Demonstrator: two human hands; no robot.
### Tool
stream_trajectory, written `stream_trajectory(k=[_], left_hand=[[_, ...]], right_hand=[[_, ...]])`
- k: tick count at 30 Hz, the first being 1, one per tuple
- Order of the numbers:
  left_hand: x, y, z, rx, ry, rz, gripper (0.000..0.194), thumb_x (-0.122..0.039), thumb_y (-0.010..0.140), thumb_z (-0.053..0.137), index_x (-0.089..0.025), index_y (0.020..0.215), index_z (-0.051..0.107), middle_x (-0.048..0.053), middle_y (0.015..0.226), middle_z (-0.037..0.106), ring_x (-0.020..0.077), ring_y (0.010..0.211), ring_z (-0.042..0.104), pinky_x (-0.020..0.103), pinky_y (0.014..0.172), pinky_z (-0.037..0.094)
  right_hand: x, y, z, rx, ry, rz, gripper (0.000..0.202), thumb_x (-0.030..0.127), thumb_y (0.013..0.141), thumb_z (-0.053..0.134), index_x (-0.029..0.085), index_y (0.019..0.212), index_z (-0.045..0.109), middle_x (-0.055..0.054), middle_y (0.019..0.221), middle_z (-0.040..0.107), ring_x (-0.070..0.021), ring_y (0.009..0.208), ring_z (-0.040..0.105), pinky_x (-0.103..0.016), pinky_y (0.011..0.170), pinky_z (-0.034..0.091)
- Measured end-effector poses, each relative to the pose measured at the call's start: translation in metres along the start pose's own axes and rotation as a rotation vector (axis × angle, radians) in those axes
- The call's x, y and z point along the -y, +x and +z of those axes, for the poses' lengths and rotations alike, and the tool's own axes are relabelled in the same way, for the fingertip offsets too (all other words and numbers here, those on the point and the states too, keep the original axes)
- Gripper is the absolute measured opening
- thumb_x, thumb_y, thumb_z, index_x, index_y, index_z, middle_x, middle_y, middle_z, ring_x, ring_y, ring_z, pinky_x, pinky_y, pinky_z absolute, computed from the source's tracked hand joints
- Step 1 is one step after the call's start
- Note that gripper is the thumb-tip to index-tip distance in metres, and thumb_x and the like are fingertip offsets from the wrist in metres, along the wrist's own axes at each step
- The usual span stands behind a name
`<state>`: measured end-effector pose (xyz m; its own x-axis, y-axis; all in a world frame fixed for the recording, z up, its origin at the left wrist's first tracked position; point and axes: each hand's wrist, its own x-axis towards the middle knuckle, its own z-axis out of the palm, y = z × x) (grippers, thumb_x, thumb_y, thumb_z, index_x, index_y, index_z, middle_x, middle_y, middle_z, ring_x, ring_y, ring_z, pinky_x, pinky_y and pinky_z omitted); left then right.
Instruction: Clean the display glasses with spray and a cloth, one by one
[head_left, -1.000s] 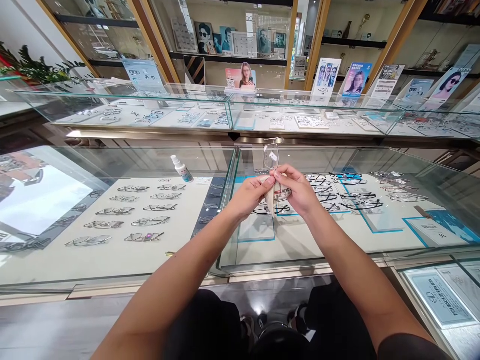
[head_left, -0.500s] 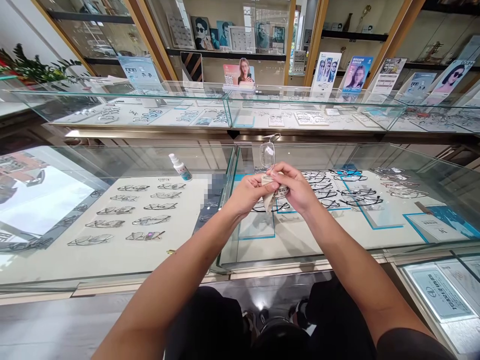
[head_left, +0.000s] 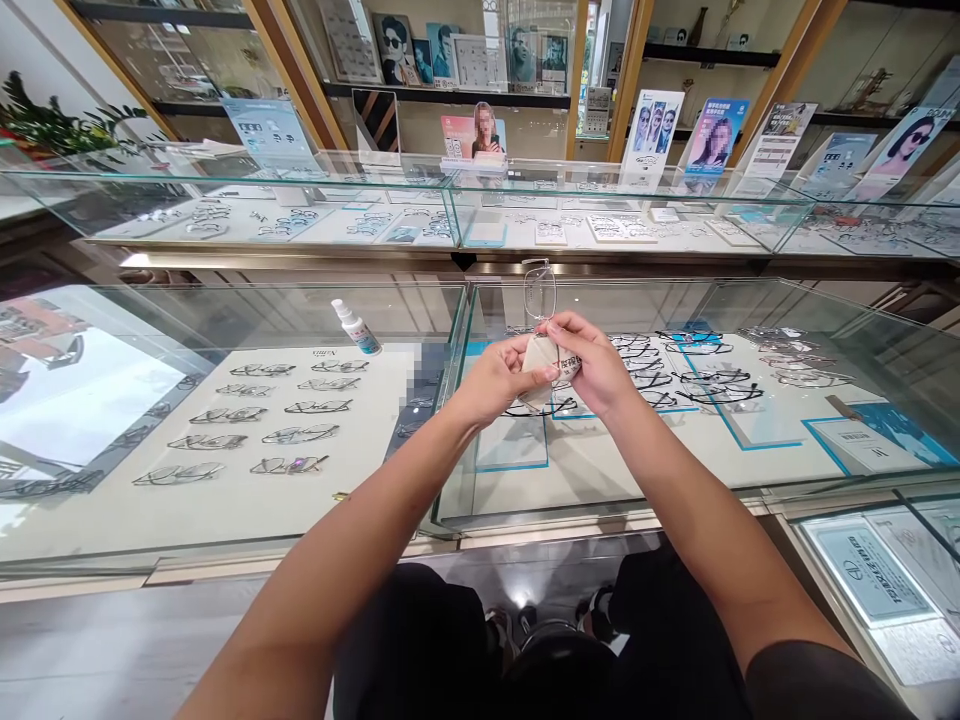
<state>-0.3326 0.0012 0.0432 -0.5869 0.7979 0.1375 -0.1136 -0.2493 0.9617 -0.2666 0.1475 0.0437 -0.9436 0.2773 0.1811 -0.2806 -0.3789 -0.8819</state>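
A pair of thin-framed glasses [head_left: 540, 292] points up and away from my fingers, one lens standing clear above them. Around its lower part is a beige cloth [head_left: 538, 362] with dark printing. My left hand [head_left: 493, 382] pinches the cloth from the left, thumb on top. From the right, my right hand [head_left: 592, 362] closes its fingers on the cloth and the near part of the glasses. Both hands meet above the glass display case [head_left: 495, 500]. Fingers and cloth hide the other lens.
A white spray bottle [head_left: 355, 327] stands on the left glass case. Rows of glasses [head_left: 321, 406] lie inside the cases. Behind, a longer glass counter [head_left: 300, 245] carries upright advertising cards [head_left: 652, 140]. A framed certificate [head_left: 870, 570] lies at the lower right.
The cloth is spread wider between my hands, and the glasses have turned so that the free lens faces me more. The whole view has shifted slightly.
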Motion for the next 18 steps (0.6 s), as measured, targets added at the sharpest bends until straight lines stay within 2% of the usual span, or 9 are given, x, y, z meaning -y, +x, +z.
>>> stream_trajectory(k=[3, 7, 15, 18], left_hand=[[0.0, -0.002, 0.001, -0.011, 0.033, 0.014, 0.049, -0.032, 0.062, 0.102, -0.014, 0.098, 0.073, 0.001, 0.084, 0.07, 0.0115, 0.071, 0.06, 0.023, 0.066, 0.049], [0.001, -0.003, 0.002, -0.066, 0.077, 0.041, 0.052, -0.04, 0.067, 0.1, -0.014, 0.103, 0.072, 0.001, 0.08, 0.067, 0.0103, 0.065, 0.055, 0.022, 0.059, 0.043], [0.006, -0.002, 0.003, -0.133, 0.081, 0.17, 0.046, -0.057, 0.083, 0.087, -0.016, 0.095, 0.072, -0.001, 0.076, 0.064, 0.0103, 0.066, 0.054, 0.023, 0.062, 0.046], [0.008, 0.001, -0.004, -0.084, 0.105, 0.146, 0.05, -0.065, 0.089, 0.078, -0.016, 0.086, 0.068, 0.0, 0.072, 0.061, 0.0101, 0.061, 0.052, 0.023, 0.056, 0.044]], right_hand=[[-0.001, 0.001, 0.001, 0.001, 0.023, -0.005, 0.033, 0.049, 0.072, 0.094, 0.025, 0.082, 0.074, 0.001, 0.095, 0.072, -0.0154, 0.084, 0.061, -0.028, 0.076, 0.05], [-0.001, -0.001, 0.007, 0.027, 0.076, 0.03, 0.036, 0.051, 0.07, 0.096, 0.025, 0.084, 0.075, 0.001, 0.096, 0.073, -0.0155, 0.084, 0.063, -0.028, 0.077, 0.053], [-0.005, -0.004, 0.01, 0.073, 0.142, 0.043, 0.032, 0.048, 0.074, 0.096, 0.026, 0.086, 0.075, 0.002, 0.098, 0.073, -0.0146, 0.086, 0.064, -0.025, 0.074, 0.053], [-0.004, -0.004, 0.009, 0.063, 0.135, 0.04, 0.033, 0.047, 0.072, 0.096, 0.025, 0.083, 0.074, 0.001, 0.098, 0.073, -0.0147, 0.084, 0.063, -0.026, 0.073, 0.054]])
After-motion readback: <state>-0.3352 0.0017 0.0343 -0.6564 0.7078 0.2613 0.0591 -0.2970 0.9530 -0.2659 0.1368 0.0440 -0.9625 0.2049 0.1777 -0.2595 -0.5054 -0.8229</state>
